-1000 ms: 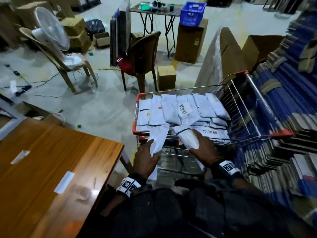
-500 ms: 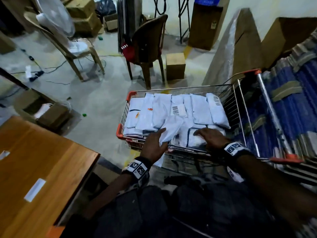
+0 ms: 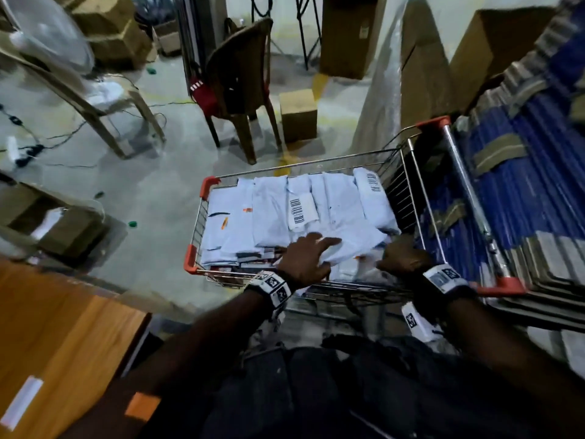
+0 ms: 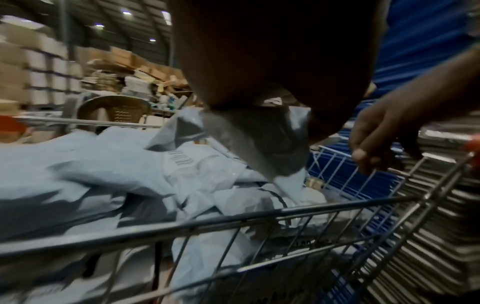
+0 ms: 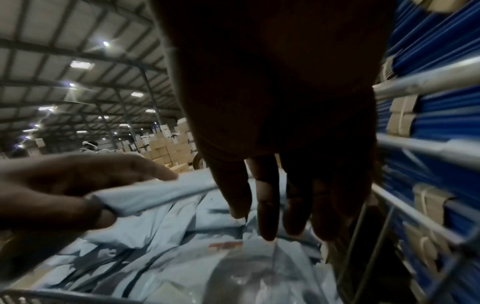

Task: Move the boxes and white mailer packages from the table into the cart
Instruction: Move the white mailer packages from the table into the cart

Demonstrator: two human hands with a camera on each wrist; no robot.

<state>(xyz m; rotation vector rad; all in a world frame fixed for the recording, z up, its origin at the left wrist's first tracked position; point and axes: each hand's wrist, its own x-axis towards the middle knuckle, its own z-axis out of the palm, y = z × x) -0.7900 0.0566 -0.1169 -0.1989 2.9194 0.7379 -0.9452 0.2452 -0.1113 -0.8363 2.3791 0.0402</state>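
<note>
- Warehouse clutter surrounds us: a dark brown plastic chair [image 3: 240,80] and a small brown cardboard box [image 3: 298,114] stand on the grey concrete floor, well apart from our work.
- Our orange-brown wooden surface [image 3: 63,337] shows only at lower left; on the part in view we see just two pale strips, no boxes and no mailers.
- Before us stands the wire shopping cart with orange corner caps [image 3: 316,167], its basket filled nearly to the rim with flat white plastic mailer packages [image 3: 272,210] lying side by side.
- Our left hand [image 3: 305,259] pinches one more white mailer [image 3: 346,250] by its near edge, thumb under and fingers over, holding it just above the pile inside the cart.
- Our right hand [image 3: 403,256] hangs beside it, near the cart's right wall, fingers relaxed and pointing down, gripping nothing.
- We judge the task close to done: most packages sit in the cart, this mailer only needs letting go, and the unseen rest of the surface needs checking.
</note>
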